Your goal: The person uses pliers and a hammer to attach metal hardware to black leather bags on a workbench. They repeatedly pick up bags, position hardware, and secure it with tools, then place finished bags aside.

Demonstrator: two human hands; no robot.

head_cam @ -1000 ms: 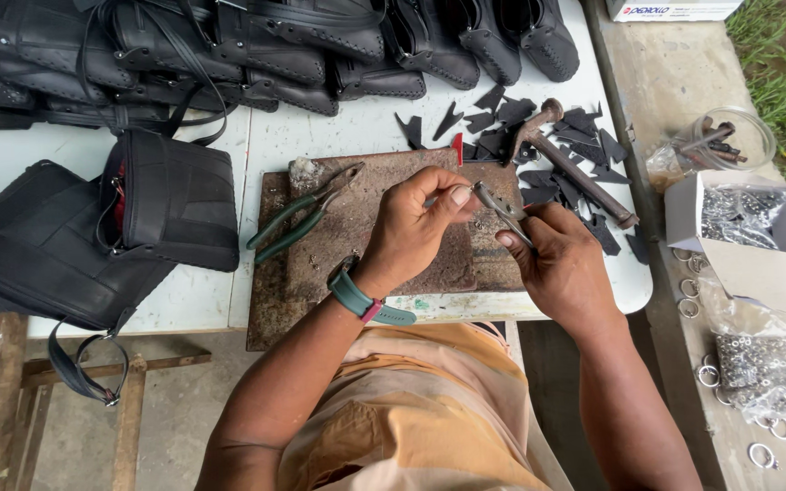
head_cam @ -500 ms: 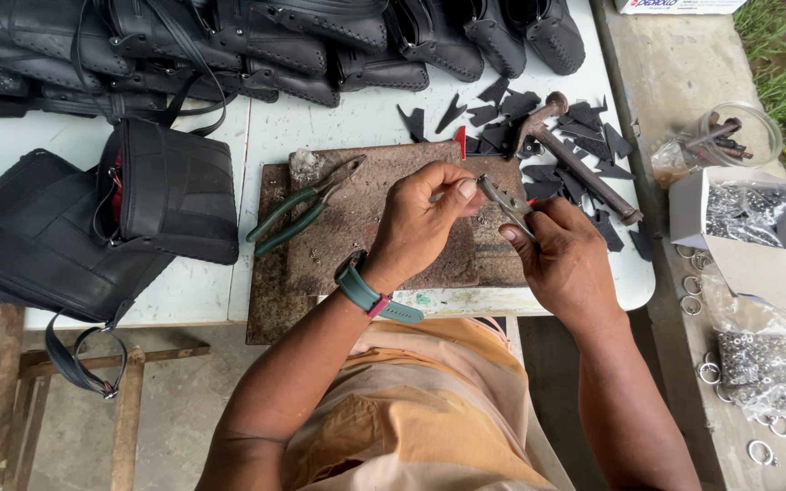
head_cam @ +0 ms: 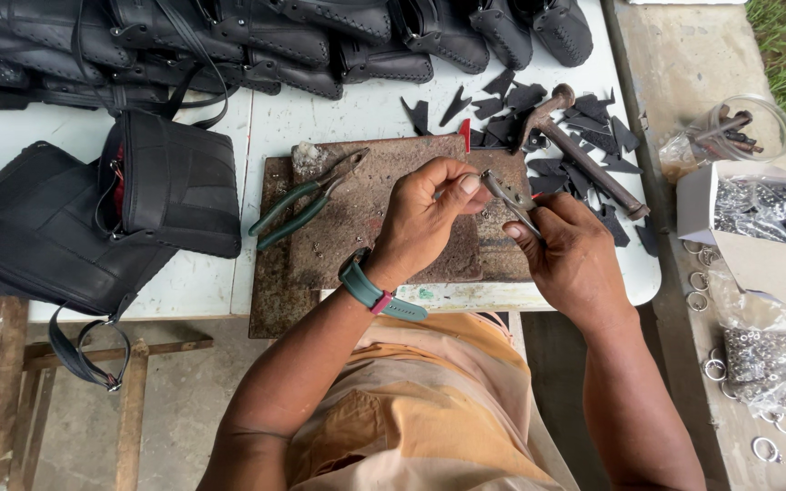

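My left hand (head_cam: 427, 216) and my right hand (head_cam: 568, 253) meet over a rusty metal plate (head_cam: 357, 232) on the white table (head_cam: 320, 118). Both pinch a small grey metal tool (head_cam: 508, 200), the left fingers at its upper end, the right fingers around its lower part. A teal watch sits on my left wrist. Green-handled pliers (head_cam: 307, 200) lie on the plate to the left of my hands. A hammer (head_cam: 584, 155) rests among black leather scraps (head_cam: 593, 127) just beyond my right hand.
Black leather bags (head_cam: 93, 218) lie at the left, and more are lined along the table's far edge (head_cam: 320, 36). On the concrete ledge at right stand a white box of small metal fittings (head_cam: 757, 214), a clear jar (head_cam: 739, 132), a plastic bag of rings (head_cam: 770, 359) and loose rings.
My hands stay together over the plate, working the small metal tool; the left fingers have shifted slightly along its upper end. Nothing else on the table has moved.
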